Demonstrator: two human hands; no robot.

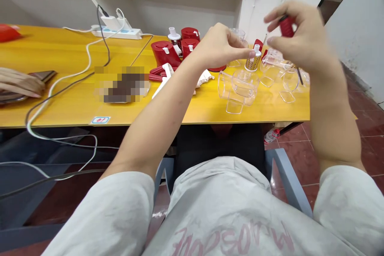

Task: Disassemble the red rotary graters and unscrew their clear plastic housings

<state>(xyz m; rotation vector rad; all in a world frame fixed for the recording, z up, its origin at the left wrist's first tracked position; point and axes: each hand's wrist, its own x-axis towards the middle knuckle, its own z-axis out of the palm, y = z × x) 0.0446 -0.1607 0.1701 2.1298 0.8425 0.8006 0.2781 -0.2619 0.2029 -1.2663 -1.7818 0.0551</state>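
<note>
My right hand [300, 34] is raised above the yellow table [72, 108] and grips a screwdriver by its red handle [286, 26]; the dark shaft [299, 75] points down below the hand. My left hand [220, 46] is closed in a pinch, its fingertips close to a small metal drum with a white cap [253, 59]; what the pinch holds is too small to make out. Clear plastic housings [240, 88] lie on the table beneath both hands.
Red plastic parts [177, 50] stand behind my left hand. A white power strip [118, 32] with cables runs along the back, and a white cable [60, 84] crosses the table. Another person's hand [19, 84] rests at the left edge. A blurred patch [121, 84] covers something mid-table.
</note>
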